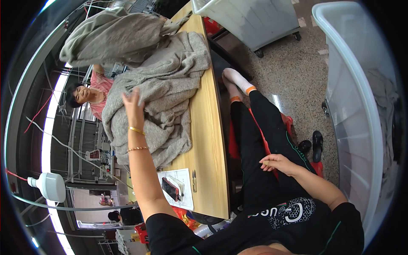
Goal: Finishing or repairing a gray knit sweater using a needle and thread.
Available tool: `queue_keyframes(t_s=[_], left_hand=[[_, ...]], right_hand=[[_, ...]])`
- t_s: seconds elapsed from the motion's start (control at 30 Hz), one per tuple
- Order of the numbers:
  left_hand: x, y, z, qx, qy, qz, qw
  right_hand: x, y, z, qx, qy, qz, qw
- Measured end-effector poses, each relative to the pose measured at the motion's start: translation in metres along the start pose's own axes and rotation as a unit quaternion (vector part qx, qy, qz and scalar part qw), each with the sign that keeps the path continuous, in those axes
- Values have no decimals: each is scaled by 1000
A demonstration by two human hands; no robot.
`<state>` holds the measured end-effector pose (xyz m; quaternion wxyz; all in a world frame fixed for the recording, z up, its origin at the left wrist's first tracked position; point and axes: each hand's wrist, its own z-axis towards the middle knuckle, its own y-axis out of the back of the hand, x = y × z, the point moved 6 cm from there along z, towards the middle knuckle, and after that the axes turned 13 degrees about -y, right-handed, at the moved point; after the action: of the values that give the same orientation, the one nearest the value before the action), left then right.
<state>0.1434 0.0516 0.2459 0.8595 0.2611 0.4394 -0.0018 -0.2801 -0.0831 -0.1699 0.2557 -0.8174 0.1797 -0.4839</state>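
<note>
A heap of grey knit garments (170, 80) covers much of the wooden table (208, 170). My left hand (134, 103) is over the heap with fingers spread and nothing gripped; whether it touches the knit is hard to tell. Beyond it, another grey knit garment (114, 36) is lifted above the heap, bunched and away from both my hands. A co-worker's raised arm (98, 70) disappears behind that garment, so any grip there is hidden. Near my thigh, my right hand (278, 164) has its fingers bent together around a small tan bit too tiny to name.
Beside the heap lie a phone (171, 188), papers (185, 175) and a pen (194, 181). A wheeled white bin (259, 25) stands past the table; another large bin (357, 106), holding grey cloth, is at my right. Black slippers (317, 146) rest on the floor. A bulb (53, 187) hangs at left.
</note>
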Motion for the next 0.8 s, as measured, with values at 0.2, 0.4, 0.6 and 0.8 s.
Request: queue_keyframes(t_s=[0.2, 0.4, 0.6, 0.8], left_hand=[[-23, 82, 22, -265, -50, -374, 887], [20, 129, -14, -93, -134, -465, 870], [50, 140, -64, -70, -128, -440, 886], [104, 169, -128, -39, -111, -404, 907]], right_hand=[[1, 1, -3, -6, -15, 2, 1000], [110, -21, -90, -169, 292, -232, 912], [286, -96, -95, -232, 466, -425, 741], [384, -229, 45, -177, 519, -496, 673]])
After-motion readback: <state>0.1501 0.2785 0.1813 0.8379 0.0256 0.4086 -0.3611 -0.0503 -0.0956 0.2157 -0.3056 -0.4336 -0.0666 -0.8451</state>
